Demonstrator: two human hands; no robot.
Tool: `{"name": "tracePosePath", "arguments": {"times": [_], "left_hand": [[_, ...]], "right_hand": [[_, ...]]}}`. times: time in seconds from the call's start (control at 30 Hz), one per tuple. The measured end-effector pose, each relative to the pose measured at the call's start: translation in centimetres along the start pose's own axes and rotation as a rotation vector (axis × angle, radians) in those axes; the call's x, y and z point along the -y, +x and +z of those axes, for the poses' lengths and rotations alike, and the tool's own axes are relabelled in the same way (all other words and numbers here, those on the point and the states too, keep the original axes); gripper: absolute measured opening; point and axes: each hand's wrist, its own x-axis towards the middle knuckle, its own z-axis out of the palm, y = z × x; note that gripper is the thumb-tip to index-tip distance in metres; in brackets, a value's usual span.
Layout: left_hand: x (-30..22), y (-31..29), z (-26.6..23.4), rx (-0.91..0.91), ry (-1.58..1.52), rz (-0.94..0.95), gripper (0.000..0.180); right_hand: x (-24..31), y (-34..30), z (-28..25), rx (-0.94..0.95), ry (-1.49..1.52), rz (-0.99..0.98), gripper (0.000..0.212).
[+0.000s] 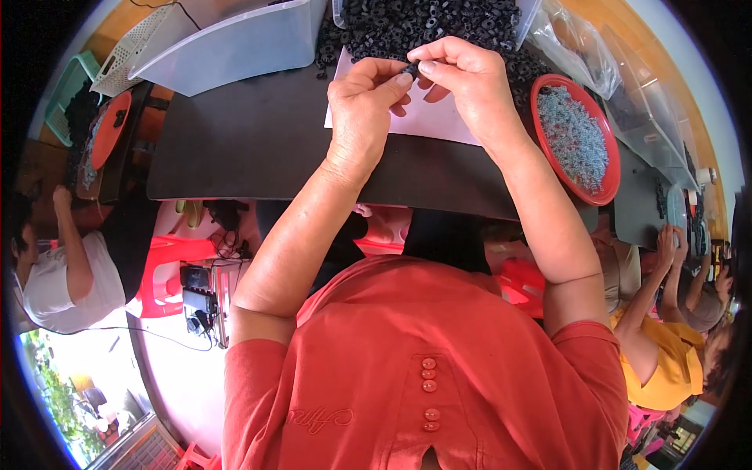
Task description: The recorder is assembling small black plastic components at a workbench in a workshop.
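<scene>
Above the white sheet (439, 121) at the far side of the dark table, my two hands meet at a small black part (410, 70). My left hand (364, 98) pinches it between thumb and fingers. From the right, the thumb and forefinger of my right hand (466, 78) close at the same part; whether they hold a second tiny piece is hidden. Just beyond lies a big heap of small black parts (427, 22). To the right of my right hand stands a red round tray (609, 160) filled with small pale-blue pieces.
A translucent plastic bin (235, 51) stands at the back left, a clear plastic bag (572, 47) at the back right. The dark table (235, 145) ends near my lap. Co-workers sit at both sides, one in a white shirt (70, 282), another in yellow (666, 360).
</scene>
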Motion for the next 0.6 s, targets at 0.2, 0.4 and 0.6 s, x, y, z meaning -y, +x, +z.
{"name": "tracePosePath", "arguments": {"times": [0.2,0.4,0.6], "left_hand": [[-0.14,-0.2,0.18,-0.008,0.082,0.017,0.012],[-0.04,-0.21,0.1,-0.02,0.171,0.038,0.014],[-0.01,-0.24,0.26,-0.014,0.182,0.056,0.015]], "right_hand": [[-0.45,-0.04,0.05,-0.004,0.038,0.011,0.013],[-0.49,-0.03,0.09,0.001,0.079,0.03,0.014],[-0.45,-0.13,-0.05,0.01,0.093,0.08,0.014]]}}
